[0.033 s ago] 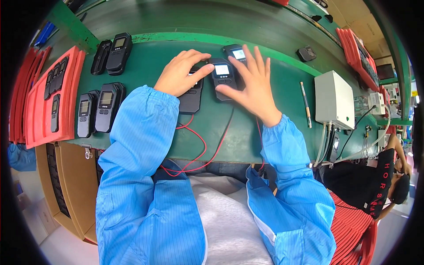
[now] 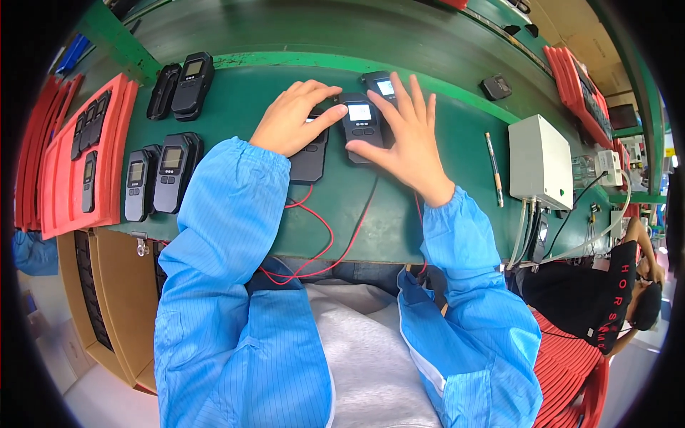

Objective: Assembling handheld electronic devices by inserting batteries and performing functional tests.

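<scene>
A red tray (image 2: 61, 192) is at the left, beside four dark handsets (image 2: 170, 182) on the green bench (image 2: 396, 232). The left hand (image 2: 289, 118) lies over part of a similar handset (image 2: 308, 168); its thumb and forefinger part toward the centre handset (image 2: 362, 133). The centre handset, screen lit, lies between both hands. The right hand (image 2: 412, 146) has its fingers spread wide, the thumb over the centre handset's lower part; contact cannot be told. Further right, a pen (image 2: 494, 167) lies near a white box (image 2: 539, 164).

The view is bright, bending toward blackened edges.
</scene>
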A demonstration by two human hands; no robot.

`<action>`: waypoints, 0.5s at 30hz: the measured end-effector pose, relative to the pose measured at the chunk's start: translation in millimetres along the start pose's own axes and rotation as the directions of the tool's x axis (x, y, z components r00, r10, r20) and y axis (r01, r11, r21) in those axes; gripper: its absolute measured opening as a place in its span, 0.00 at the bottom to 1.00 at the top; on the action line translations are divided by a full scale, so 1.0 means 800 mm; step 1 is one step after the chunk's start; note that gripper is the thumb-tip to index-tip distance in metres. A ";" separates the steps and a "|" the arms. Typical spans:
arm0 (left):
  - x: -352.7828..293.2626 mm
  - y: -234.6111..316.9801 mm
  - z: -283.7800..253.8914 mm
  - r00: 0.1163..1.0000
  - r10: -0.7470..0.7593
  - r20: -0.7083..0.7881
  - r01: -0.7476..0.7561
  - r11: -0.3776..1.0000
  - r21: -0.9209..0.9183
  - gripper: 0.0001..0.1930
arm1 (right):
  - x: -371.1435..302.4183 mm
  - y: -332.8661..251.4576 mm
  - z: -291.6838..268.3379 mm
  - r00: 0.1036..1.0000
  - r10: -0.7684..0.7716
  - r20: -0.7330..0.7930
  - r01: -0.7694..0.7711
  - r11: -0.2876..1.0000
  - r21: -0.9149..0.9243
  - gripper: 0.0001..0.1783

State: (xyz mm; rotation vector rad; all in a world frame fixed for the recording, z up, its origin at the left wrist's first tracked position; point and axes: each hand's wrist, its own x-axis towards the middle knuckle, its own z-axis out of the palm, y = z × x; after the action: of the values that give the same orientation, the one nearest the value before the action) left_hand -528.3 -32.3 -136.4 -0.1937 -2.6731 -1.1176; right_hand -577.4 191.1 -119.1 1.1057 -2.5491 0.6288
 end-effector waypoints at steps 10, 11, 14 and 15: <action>0.001 0.018 -0.010 0.998 0.037 0.045 -0.034 0.997 -0.063 0.22 | -0.008 -0.016 0.002 0.996 -0.028 0.081 -0.001 0.942 0.335 0.46; -0.001 0.023 -0.009 0.999 0.037 0.040 -0.024 0.955 -0.295 0.22 | -0.009 -0.013 0.004 0.997 -0.025 0.079 -0.003 0.943 0.334 0.46; -0.005 0.035 -0.005 0.999 0.035 0.030 -0.004 0.716 -0.698 0.22 | -0.002 -0.008 0.008 0.984 -0.177 0.027 0.151 0.903 0.403 0.37; -0.004 0.036 -0.003 0.999 0.040 0.002 -0.027 0.717 -0.697 0.21 | -0.004 -0.008 0.008 0.984 -0.176 0.026 0.151 0.904 0.401 0.37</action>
State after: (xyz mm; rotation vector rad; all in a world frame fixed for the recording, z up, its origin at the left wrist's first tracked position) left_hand -518.2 -14.0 -115.6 -0.3746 -2.0976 -2.0732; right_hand -571.0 186.4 -124.0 1.4714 -2.4018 1.1186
